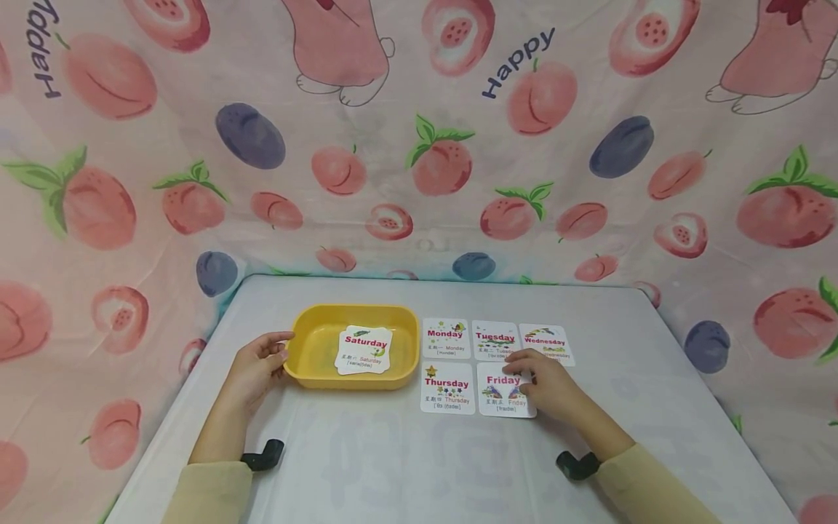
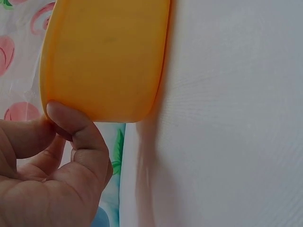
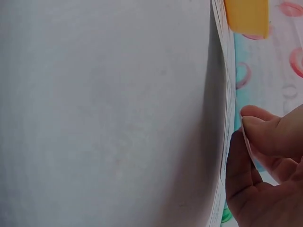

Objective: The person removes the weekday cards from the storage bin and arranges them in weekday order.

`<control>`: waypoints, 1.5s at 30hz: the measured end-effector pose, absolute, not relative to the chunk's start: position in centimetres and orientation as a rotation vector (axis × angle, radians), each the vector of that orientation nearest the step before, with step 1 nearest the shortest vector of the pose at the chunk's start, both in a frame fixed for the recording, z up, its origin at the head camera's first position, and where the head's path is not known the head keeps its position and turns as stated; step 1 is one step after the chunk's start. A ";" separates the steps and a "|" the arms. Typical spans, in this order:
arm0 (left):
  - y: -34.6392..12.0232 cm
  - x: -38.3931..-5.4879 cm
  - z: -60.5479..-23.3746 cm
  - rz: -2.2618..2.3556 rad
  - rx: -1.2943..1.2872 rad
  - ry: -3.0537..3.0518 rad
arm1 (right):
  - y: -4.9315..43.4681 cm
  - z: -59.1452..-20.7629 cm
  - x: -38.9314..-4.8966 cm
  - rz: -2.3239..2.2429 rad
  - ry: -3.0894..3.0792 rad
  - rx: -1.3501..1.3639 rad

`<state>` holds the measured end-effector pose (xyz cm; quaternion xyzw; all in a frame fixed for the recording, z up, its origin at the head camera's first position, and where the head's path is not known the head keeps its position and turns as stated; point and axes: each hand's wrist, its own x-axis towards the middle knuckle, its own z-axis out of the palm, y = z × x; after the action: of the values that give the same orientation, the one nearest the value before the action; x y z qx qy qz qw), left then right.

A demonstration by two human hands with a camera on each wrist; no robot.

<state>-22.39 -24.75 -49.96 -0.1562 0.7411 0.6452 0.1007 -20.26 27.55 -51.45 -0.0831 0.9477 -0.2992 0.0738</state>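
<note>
My left hand [image 1: 257, 375] pinches the left rim of a yellow tray [image 1: 308, 377] between thumb and fingers. The left wrist view shows this hold at the tray's corner [image 2: 118, 101]. A small stack of cards lies in the tray, with the Saturday card [image 1: 364, 349] on top. My right hand [image 1: 553, 386] holds the right edge of the Friday card [image 1: 503, 399]. In the right wrist view, the right hand [image 3: 270, 161] has a thin card edge between thumb and fingers. Its fingers partly cover the lower edges of the Tuesday card [image 1: 495, 338] and Wednesday card [image 1: 545, 342].
The Monday card [image 1: 447, 349] and Thursday card [image 1: 447, 402] lie right of the tray, on a white-covered table [image 1: 366, 466]. Behind the table's far edge hangs a pink fruit-print cloth [image 1: 380, 124]. Black wrist pieces [image 1: 265, 455] sit at both cuffs.
</note>
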 end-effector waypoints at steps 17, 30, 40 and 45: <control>-24.8 -22.4 -50.1 1.899 -0.459 2.191 | 27.0 -51.9 -20.3 -0.768 2.906 -0.279; -24.7 -22.5 -49.8 1.913 -0.436 2.185 | 26.8 -51.5 -20.2 -0.709 2.944 -0.257; -24.8 -22.5 -50.0 1.910 -0.457 2.178 | 26.8 -51.5 -20.2 -0.709 2.957 -0.260; -24.9 -22.5 -50.1 1.919 -0.447 2.181 | 26.5 -51.5 -20.2 -0.708 2.958 -0.253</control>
<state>-22.48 -24.88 -50.09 -0.1513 0.7382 0.6496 0.1011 -20.18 26.54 -51.54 -0.0829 0.9682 -0.2317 0.0446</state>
